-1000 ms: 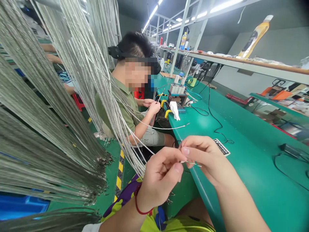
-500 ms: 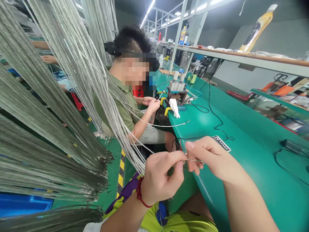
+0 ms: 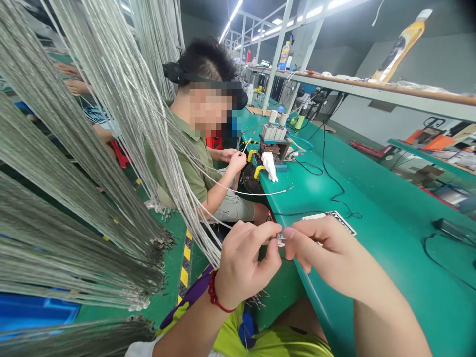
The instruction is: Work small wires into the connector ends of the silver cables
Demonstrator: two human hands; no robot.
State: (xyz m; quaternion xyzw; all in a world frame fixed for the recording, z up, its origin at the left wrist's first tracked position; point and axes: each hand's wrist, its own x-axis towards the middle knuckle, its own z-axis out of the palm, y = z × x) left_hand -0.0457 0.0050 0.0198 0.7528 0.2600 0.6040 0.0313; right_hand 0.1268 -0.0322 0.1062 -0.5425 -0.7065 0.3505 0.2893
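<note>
Holds a thin wire [image 3: 281, 240] between left hand [image 3: 247, 263] and right hand [image 3: 323, 248], toward half past four from the middle of the view, just beside the edge of the green table [image 3: 375, 248]. Keeps the left grip nearly closed, thumb and forefinger tips close about the wire; has the right grip closed on it, thumb against forefinger. Wears a red bracelet [image 3: 212, 292] on the left wrist. From the wire, shows a printed placard [image 3: 344, 221] on the table at three o'clock, partly behind the right hand. Shows a machine [image 3: 273, 144] at twelve, with a white glove [image 3: 269, 167] at its near side. Includes a seated person [image 3: 189, 148] toward half past ten, and hanging bundles of cables [image 3: 111, 99] toward ten.
</note>
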